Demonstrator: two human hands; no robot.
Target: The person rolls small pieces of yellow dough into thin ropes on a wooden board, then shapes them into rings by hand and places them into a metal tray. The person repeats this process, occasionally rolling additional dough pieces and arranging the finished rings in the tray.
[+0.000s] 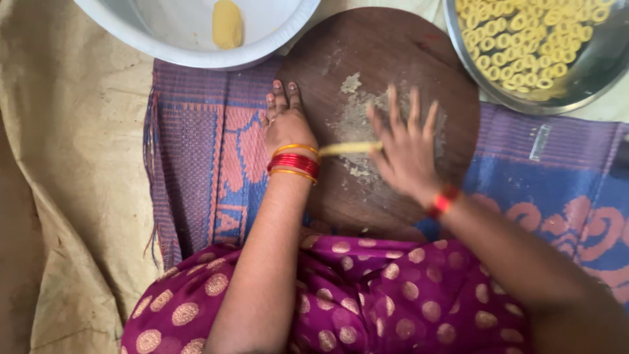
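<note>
Both hands lie flat and spread, grasping nothing: the right hand [403, 147], blurred, presses a thin dough rope [350, 149] on the round wooden board [426, 59]; the left hand [285, 118] is rested beside it. The rope's long axis runs left-right. Many finished rings fill the steel plate [590, 82]; one lump [227, 24], apparently dough, remains in the bowl [196, 59].

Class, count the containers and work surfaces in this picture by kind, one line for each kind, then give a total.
White bowl holding a lump of dough: 1
Metal plate holding small dough rings: 1
Round wooden board, under the left hand and the right hand, with a rolled dough strip: 1
Total: 3
</note>
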